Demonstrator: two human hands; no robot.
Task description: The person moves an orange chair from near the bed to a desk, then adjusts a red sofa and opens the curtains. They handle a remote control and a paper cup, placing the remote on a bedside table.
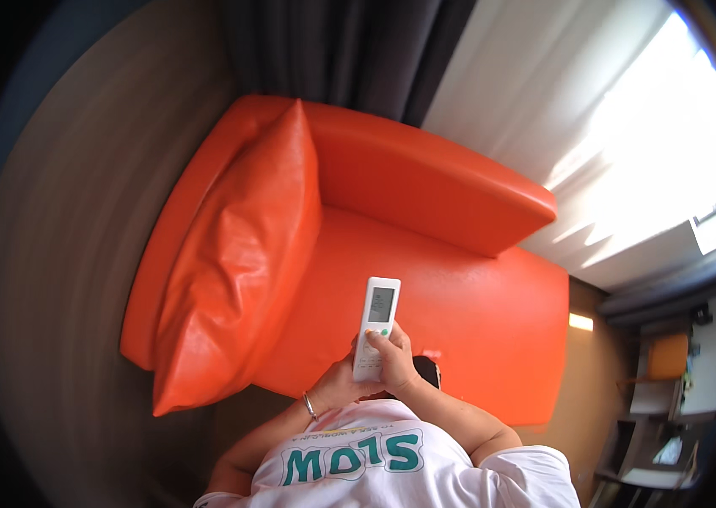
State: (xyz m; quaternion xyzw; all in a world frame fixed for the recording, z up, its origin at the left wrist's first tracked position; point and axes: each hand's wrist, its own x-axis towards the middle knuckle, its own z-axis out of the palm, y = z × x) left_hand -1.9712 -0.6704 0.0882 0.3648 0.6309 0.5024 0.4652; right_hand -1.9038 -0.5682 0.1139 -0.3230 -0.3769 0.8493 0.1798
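A white air-conditioner remote control (369,365) is held upright in front of my body, its grey display facing up at me. My right hand (400,360) grips it from the right side, and the thumb rests on the buttons just below an orange one and a green one. My left hand (336,385), with a silver bracelet (310,406) at the wrist, supports the remote's lower left side; its fingers are partly hidden behind the remote. Beneath lies the seat of an orange-red leather-like sofa (485,305).
A large orange-red cushion (237,273) leans against the sofa's left arm. The sofa's backrest (421,171) stands before a dark curtain (345,51). Bright light enters through a window (682,127) at right. Shelving or a desk with an orange chair (668,357) appears at far right.
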